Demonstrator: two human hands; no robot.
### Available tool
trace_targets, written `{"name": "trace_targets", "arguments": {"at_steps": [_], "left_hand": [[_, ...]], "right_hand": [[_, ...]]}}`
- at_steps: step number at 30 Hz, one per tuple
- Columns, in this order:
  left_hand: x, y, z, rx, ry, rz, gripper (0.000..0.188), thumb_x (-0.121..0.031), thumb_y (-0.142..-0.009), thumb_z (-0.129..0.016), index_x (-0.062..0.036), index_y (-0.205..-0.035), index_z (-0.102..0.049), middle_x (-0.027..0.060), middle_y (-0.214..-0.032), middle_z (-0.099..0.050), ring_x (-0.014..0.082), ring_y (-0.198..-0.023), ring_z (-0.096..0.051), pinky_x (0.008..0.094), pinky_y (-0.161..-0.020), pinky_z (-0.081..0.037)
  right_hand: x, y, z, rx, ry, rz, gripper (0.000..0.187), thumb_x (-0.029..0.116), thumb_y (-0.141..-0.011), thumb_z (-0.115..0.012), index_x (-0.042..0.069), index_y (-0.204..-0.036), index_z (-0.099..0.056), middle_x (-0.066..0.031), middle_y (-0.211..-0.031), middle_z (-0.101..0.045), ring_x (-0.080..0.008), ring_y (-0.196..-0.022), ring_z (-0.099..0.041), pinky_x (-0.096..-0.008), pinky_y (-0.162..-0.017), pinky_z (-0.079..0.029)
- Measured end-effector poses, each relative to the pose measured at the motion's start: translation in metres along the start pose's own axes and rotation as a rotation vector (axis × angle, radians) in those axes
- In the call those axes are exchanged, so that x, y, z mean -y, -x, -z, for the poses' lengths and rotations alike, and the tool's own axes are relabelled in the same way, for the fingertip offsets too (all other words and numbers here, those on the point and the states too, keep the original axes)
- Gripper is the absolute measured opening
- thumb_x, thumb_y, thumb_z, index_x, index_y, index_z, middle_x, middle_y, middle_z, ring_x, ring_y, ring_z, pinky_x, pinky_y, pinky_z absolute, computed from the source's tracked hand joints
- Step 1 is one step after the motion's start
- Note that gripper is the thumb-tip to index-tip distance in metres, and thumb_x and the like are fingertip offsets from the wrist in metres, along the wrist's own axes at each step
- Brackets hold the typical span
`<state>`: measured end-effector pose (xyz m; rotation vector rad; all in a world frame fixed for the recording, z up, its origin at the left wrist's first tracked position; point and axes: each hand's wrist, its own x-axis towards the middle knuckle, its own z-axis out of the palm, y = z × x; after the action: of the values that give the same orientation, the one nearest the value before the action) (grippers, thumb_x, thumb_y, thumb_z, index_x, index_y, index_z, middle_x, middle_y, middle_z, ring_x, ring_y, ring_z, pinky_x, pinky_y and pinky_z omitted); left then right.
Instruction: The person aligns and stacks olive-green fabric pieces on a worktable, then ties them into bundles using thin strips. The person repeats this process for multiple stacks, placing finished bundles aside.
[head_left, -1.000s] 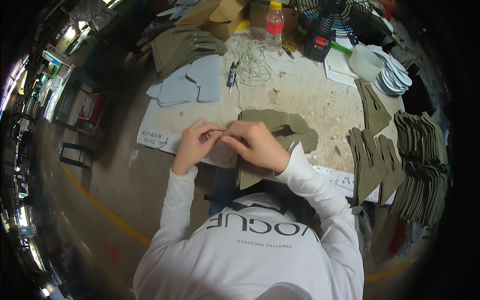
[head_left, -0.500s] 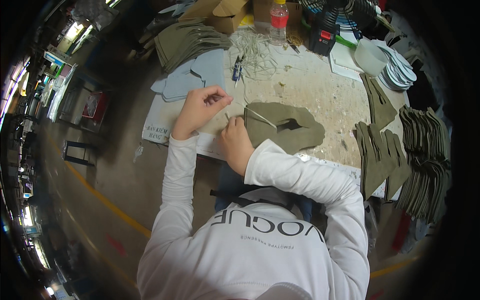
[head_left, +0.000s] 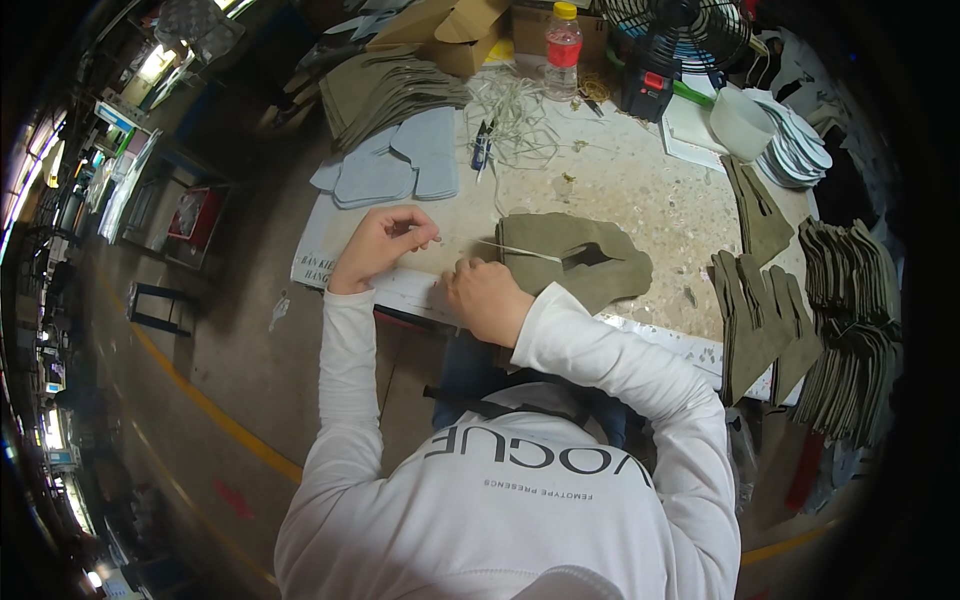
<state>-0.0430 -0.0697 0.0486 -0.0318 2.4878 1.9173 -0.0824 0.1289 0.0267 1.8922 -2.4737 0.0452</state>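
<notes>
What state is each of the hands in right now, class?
Left hand: closed in a pinch; whether on the pale strip, unclear.
Right hand: fingers curled; grip cannot be told.

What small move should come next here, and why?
Probably the left hand should draw the pale strip leftward, off the olive fabric piece: the strip lies partly over it and points toward that hand, though whether the hand grips it is unclear.
</notes>
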Motion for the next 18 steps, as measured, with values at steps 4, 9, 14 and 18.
{"name": "trace_targets", "arguments": {"at_steps": [4,9,14,18], "left_hand": [[0.002,-0.005,0.000,-0.009,-0.006,-0.019,0.016,-0.016,-0.091,-0.068,-0.0001,-0.091,-0.067,0.0008,-0.082,-0.066,0.0053,-0.073,-0.054,0.0215,-0.068,-0.045],[0.001,-0.008,0.002,0.012,0.052,-0.046,0.017,-0.017,-0.092,-0.068,0.0001,-0.092,-0.068,0.0017,-0.084,-0.067,0.0053,-0.074,-0.055,0.0216,-0.068,-0.046],[0.015,-0.006,-0.005,-0.008,0.118,-0.014,0.016,-0.016,-0.092,-0.067,-0.0008,-0.089,-0.066,0.0025,-0.081,-0.065,0.0057,-0.071,-0.053,0.0216,-0.066,-0.044],[0.036,-0.003,-0.025,-0.014,0.270,0.009,0.016,-0.017,-0.092,-0.067,-0.0009,-0.093,-0.066,0.0022,-0.084,-0.066,0.0051,-0.075,-0.056,0.0212,-0.067,-0.046]], "right_hand": [[0.001,-0.002,0.003,0.010,0.000,0.005,0.021,0.014,-0.077,-0.068,0.004,-0.095,-0.070,-0.0070,-0.088,-0.070,-0.0209,-0.083,-0.069,-0.0270,-0.064,-0.052],[-0.002,-0.001,0.001,-0.028,-0.152,0.010,0.010,0.009,-0.076,-0.067,0.004,-0.083,-0.071,-0.0116,-0.082,-0.069,-0.0279,-0.077,-0.071,-0.0368,-0.063,-0.055],[-0.016,-0.003,0.001,-0.213,-0.503,0.007,0.010,0.003,-0.071,-0.067,0.002,-0.080,-0.072,-0.0146,-0.077,-0.069,-0.0322,-0.074,-0.070,-0.0388,-0.069,-0.056],[-0.029,-0.004,0.012,-0.213,-0.923,0.006,0.010,0.003,-0.068,-0.070,0.004,-0.077,-0.073,-0.0155,-0.075,-0.070,-0.0290,-0.072,-0.070,-0.0361,-0.070,-0.055]]}}
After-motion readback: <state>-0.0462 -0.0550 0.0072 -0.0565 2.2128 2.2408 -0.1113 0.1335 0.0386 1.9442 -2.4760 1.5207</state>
